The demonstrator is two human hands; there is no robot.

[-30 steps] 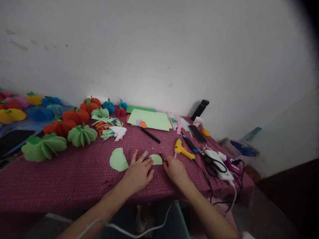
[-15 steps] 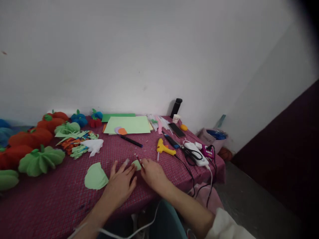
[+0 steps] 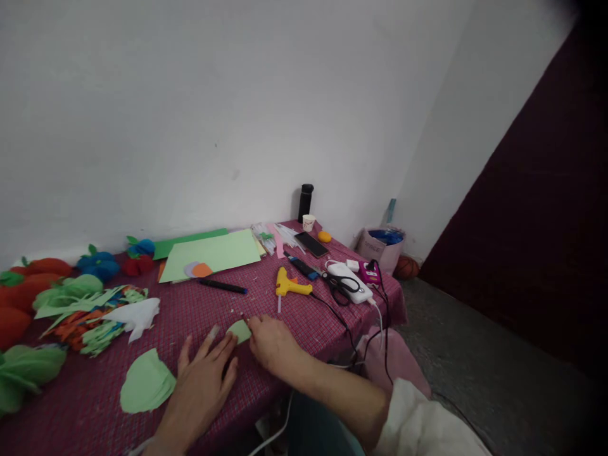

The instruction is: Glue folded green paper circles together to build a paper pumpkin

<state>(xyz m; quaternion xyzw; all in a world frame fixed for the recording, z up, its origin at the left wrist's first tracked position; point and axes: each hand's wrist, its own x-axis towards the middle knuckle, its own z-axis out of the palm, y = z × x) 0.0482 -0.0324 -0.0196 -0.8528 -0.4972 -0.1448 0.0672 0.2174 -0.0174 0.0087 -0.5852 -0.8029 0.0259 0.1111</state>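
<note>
Left hand (image 3: 202, 383) and right hand (image 3: 270, 345) met over a small green paper piece (image 3: 239, 330) near the tabletop (image 3: 213, 310) front edge.
Left fingers were spread wide and flat, tips on the piece. Right fingers were curled at its other edge; couldn't tell if they gripped it. Paper pumpkins (image 3: 28, 370) at far left looked finished. Still to go, I'd judge: the stack of green circles (image 3: 145, 386) by the left hand, and the glue gun (image 3: 291, 285) lying idle.

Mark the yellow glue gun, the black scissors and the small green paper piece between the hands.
yellow glue gun (image 3: 291, 288): head view, on its body.
black scissors (image 3: 340, 284): head view, on the handle loops.
small green paper piece (image 3: 239, 330): head view, on its visible middle.
</note>
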